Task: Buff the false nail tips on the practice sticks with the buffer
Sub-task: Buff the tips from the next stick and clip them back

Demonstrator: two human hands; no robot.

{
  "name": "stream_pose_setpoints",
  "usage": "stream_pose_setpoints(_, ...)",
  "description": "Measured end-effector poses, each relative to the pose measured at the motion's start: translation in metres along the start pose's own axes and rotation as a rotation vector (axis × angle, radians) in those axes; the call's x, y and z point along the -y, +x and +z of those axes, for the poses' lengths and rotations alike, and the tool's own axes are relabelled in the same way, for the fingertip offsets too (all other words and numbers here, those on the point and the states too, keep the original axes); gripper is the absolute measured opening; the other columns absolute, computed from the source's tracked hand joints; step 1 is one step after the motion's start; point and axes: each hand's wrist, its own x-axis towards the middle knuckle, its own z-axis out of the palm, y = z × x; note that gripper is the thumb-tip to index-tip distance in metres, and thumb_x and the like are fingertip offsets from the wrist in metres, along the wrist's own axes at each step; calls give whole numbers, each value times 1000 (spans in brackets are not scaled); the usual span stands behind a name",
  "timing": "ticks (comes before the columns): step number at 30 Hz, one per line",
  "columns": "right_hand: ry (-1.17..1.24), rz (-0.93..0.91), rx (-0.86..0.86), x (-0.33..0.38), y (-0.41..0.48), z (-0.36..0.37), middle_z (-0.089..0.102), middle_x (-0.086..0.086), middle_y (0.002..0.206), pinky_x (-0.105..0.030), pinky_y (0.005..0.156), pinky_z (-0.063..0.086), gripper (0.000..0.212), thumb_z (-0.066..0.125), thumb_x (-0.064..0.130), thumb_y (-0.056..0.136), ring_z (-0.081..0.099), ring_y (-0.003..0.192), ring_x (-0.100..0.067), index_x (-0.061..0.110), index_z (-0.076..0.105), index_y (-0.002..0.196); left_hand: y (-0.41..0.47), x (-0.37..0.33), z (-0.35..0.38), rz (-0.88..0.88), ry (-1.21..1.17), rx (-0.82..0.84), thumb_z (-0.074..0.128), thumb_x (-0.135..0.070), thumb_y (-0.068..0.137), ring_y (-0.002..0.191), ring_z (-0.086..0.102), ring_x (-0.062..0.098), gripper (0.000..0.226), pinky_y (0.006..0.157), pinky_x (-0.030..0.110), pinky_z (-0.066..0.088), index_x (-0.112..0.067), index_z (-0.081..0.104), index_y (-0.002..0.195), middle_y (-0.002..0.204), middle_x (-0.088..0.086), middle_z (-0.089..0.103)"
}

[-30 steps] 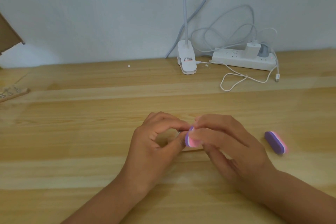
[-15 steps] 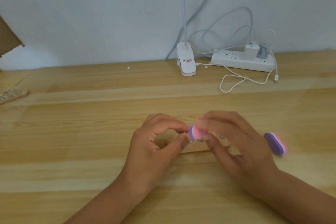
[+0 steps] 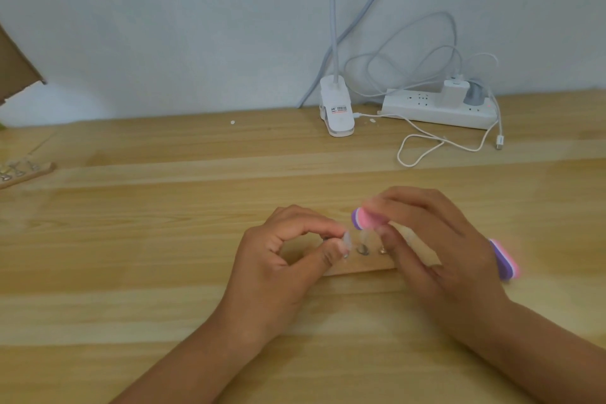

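A wooden base (image 3: 360, 267) with small practice sticks and clear false nail tips lies on the table in front of me. My left hand (image 3: 282, 259) pinches one clear nail tip (image 3: 347, 242) between thumb and forefinger. My right hand (image 3: 433, 249) holds a pink and purple buffer (image 3: 364, 218) just above and to the right of that tip, apart from it. Two more sticks (image 3: 362, 249) stand bare between my hands. The right end of the base is hidden under my right hand.
A second pink and purple buffer (image 3: 505, 261) lies to the right of my right hand. At the back stand a white lamp clip (image 3: 337, 111), a power strip (image 3: 439, 108) and loose white cables (image 3: 426, 144). Another wooden stick holder (image 3: 23, 170) sits at the far left.
My right hand has lifted the buffer up and to the right, off the nail tip, uncovering the sticks on the base. The left hand has stayed on the tip.
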Motion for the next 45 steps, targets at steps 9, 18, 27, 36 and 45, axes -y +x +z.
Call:
stream_pose_setpoints(9,12,51,11,-3,0,-1,60,-1,115,-19,97,44,32,60,1,92,59,111,-9,17,64,119,1,2,-4,-72,-105,38,75,-26,78,88,64,20,13,83,29,47,-17,77,88,87,2,72)
stream_pose_setpoints(18,8,54,-7,-4,0,-1,59,0,116,-19,97,44,29,58,6,95,57,112,-7,17,64,121,0,2,-2,-48,-111,53,74,-27,78,86,65,15,13,81,22,47,-18,77,87,87,1,72)
stream_pose_setpoints(27,7,22,35,-1,-1,0,60,-1,117,-23,96,47,28,56,6,95,60,111,-12,13,65,121,1,2,-4,-33,-26,25,73,-34,76,88,65,16,14,82,22,47,-24,77,86,86,-3,71)
stream_pose_setpoints(36,-5,3,9,-1,-1,0,59,0,118,-20,97,45,30,57,6,95,57,113,-7,17,65,122,-1,0,-1,-28,-45,55,75,-29,76,87,64,14,13,81,21,47,-20,77,85,85,-5,72)
stream_pose_setpoints(45,-20,43,25,-3,-2,0,59,0,114,-17,100,40,28,58,7,95,57,113,-9,15,63,121,0,1,-3,-50,-67,63,76,-26,77,87,65,15,14,78,22,49,-16,78,86,87,-1,72)
